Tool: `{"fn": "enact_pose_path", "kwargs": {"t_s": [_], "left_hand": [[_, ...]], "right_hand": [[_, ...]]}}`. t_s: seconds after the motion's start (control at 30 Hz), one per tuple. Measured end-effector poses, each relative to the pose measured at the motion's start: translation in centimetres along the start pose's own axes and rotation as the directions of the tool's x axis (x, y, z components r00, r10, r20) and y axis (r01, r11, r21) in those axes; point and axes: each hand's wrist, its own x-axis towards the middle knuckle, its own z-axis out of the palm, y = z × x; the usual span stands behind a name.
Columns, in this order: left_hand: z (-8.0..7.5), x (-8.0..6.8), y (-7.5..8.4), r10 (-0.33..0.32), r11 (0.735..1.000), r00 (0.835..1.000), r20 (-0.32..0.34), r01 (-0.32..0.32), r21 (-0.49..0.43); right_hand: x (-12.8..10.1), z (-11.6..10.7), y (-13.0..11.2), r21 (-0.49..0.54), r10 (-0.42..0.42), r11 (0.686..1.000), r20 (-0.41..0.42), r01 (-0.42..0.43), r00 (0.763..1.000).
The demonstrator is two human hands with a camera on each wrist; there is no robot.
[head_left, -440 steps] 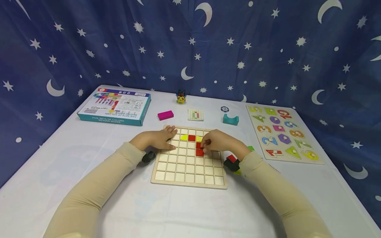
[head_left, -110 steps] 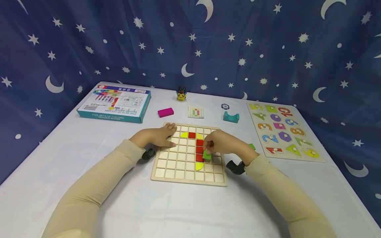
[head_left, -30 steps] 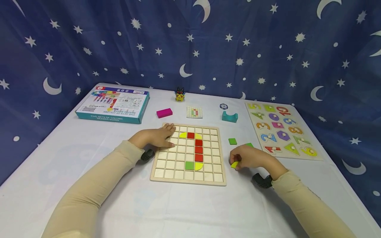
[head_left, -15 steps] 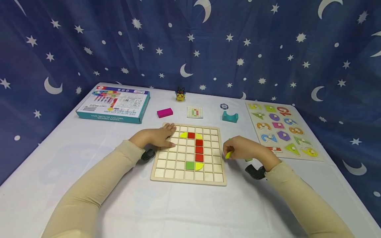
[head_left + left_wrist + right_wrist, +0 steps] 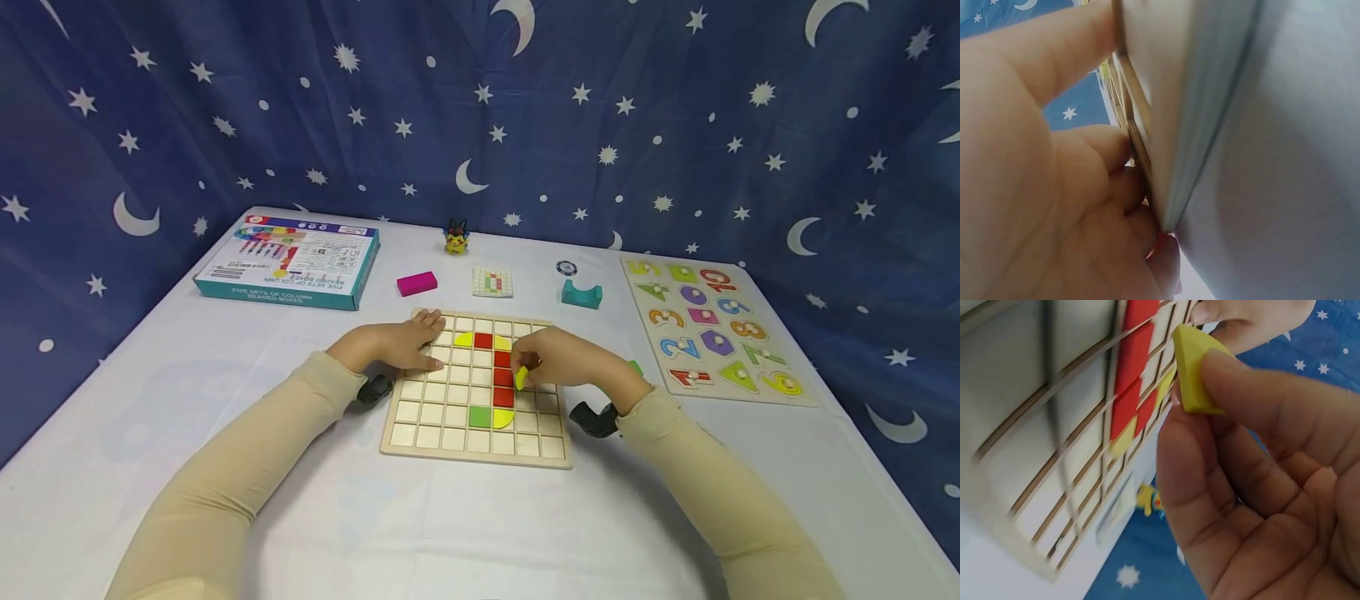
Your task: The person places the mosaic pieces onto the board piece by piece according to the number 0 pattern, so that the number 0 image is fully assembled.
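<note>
We note a small yellow piece (image 5: 521, 377), flat, with one curved edge and a pointed corner, plain bright yellow; the right-wrist view shows it (image 5: 1192, 372) edge-on as a thick wedge. Half a second ago the right hand (image 5: 566, 360) was off the right edge of the wooden grid board (image 5: 420, 437) with the piece; now it is over the board, and the piece hangs above the cells just right of the red column (image 5: 502, 377). The green square (image 5: 479, 417) and the yellow pieces already set have not moved. The piece sits pinched between thumb and fingertips (image 5: 1235, 375), poking out past them toward the board. Our left hand (image 5: 393, 346) lies flat, fingers straight, on the board's upper left corner, as before.
</note>
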Motion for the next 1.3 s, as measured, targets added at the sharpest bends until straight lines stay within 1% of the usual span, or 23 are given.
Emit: {"fn": "enact_pose_path", "kwargs": {"t_s": [0.2,0.43,0.57,0.77,0.97,1.3], "left_hand": [[0.1,0.1,-0.2,-0.008,1.000,1.000,-0.005,0.008,0.006],[0.1,0.3,-0.3,-0.021,1.000,1.000,-0.007,0.021,0.017],[0.1,0.3,-0.3,-0.017,1.000,1.000,-0.008,0.017,0.020],[0.0,0.1,-0.2,-0.016,1.000,1.000,-0.009,0.016,0.008],[0.1,0.1,-0.2,-0.018,1.000,1.000,-0.007,0.018,0.007],[0.1,0.2,-0.3,-0.012,1.000,1.000,-0.009,0.012,0.005]], "right_hand": [[1.8,0.5,-1.6,-0.022,-0.033,0.999,0.014,0.033,0.999],[3.4,1.4,-3.5,-0.008,-0.075,0.997,0.068,0.076,0.995],[4.1,2.1,-4.1,-0.019,-0.107,0.994,0.086,0.109,0.991],[4.9,3.1,-4.3,0.001,-0.140,0.990,0.117,0.140,0.983],[5.3,3.8,-4.6,-0.010,-0.146,0.989,0.146,0.149,0.978],[5.6,4.1,-4.9,-0.036,-0.102,0.993,0.183,0.110,0.978]]}}
